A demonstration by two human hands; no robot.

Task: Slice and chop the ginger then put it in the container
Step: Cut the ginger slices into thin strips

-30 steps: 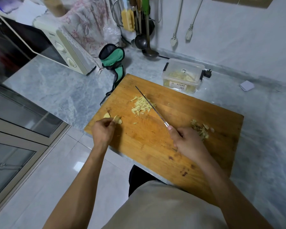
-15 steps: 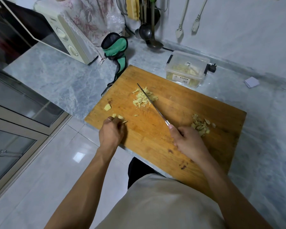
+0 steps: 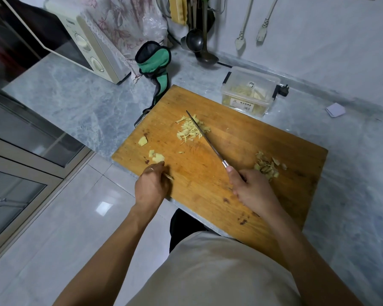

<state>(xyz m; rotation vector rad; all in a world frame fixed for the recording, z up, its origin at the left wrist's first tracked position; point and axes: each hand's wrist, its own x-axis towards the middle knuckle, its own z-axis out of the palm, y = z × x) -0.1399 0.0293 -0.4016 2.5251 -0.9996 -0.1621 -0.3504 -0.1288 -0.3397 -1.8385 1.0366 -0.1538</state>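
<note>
- Right hand (image 3: pixel 253 189): grip clenched round the handle of the knife (image 3: pixel 205 139), forefinger laid along the top near the blade's base; handle hidden inside the fist.
- Knife: thin blade running away from the right hand, up and to the left, its outer half lying over the shredded ginger pile (image 3: pixel 191 131).
- Left hand (image 3: pixel 152 186): fingers curled downward at the near left edge of the cutting board (image 3: pixel 241 151); a thin sliver shows at the fingertips, but whether the grip pinches it cannot be told.
- Ginger slices (image 3: pixel 156 156): a few pale pieces just beyond the left hand's fingertips; one more ginger chunk (image 3: pixel 142 141) a little farther out, to the left.
- Ginger peelings (image 3: pixel 266 165): darker scraps just beyond the right hand, to the right of the knife.
- Container (image 3: pixel 250 91): clear plastic, holding cut ginger, on the table (image 3: pixel 86 100) past the board's far edge, well apart from both hands.
</note>
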